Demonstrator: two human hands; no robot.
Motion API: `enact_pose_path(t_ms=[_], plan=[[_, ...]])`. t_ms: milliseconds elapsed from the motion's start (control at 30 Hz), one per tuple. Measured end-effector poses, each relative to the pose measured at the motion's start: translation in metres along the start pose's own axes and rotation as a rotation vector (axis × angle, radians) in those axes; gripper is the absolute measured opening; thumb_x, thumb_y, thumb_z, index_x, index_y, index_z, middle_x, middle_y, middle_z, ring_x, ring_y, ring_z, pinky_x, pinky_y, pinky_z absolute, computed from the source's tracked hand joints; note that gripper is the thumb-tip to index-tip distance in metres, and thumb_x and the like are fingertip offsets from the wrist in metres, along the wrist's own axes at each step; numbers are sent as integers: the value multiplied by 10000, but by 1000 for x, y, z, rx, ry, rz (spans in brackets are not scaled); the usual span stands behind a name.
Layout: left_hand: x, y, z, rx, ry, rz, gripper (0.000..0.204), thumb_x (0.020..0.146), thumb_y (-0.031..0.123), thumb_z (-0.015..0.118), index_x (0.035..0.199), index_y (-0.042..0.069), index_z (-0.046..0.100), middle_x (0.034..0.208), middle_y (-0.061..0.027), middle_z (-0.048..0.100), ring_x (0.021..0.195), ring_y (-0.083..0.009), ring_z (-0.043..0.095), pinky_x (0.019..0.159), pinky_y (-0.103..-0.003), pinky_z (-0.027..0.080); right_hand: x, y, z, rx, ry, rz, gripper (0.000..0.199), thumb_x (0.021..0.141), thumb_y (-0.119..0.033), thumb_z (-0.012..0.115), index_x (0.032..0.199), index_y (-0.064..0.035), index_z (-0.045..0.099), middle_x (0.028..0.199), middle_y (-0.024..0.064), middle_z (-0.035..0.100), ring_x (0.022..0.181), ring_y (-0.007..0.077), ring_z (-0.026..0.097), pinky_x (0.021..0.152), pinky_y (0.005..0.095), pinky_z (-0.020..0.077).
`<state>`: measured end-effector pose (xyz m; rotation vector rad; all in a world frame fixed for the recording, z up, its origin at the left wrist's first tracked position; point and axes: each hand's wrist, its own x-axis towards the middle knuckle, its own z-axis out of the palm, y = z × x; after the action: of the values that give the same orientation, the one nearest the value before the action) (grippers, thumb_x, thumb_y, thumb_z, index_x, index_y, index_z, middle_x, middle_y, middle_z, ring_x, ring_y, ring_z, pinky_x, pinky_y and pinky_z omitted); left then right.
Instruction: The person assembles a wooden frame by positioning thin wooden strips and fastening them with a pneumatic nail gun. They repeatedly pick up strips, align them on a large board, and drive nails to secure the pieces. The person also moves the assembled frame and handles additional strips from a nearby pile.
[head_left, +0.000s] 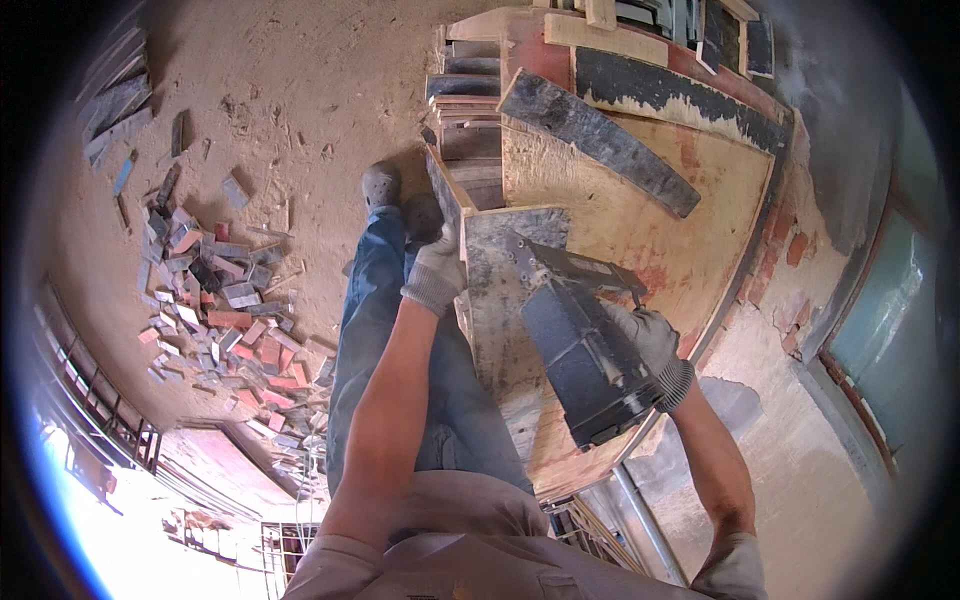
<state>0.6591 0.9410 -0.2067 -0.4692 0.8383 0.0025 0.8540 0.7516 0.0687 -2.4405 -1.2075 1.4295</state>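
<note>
Two gloved hands at work mid-frame: left hand (437, 270) closed over the edge of a grey plywood panel (505, 300) standing upright at centre, right hand (650, 340) wrapped around a dark power tool (585, 365) pressed against its face. Probably mid-cut or fastening; next calls for steadying the panel.

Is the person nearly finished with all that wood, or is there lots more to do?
Looks about midway. Done, probably: many small offcuts litter the floor. In hand: the gloved left hand steadies a grey board on the plywood table, while the right hand grips a dark power tool resting on it. Left: a dark plank and stacked boards lie untouched.
</note>
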Motion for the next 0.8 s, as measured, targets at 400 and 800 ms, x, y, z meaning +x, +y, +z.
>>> enact_pose_path(t_ms=[400,800], plan=[[4,-12,-5,-148,-155,-38,366,1061,303,512,1243,-4,591,1131,-140,690,1055,-307,677,986,-509,537,45,-38,-17,-217,-64,-130,696,853,-282,666,1487,-85,456,890,165,696,768,355,692,695,455,533],[6,-13,-4,-75,-28,15,343,1061,249,517,1239,-33,600,1150,-176,690,1086,-322,677,1013,-494,537,52,-23,-4,-196,-38,-59,721,800,-82,675,1490,-163,483,944,173,716,790,340,707,721,435,568]])
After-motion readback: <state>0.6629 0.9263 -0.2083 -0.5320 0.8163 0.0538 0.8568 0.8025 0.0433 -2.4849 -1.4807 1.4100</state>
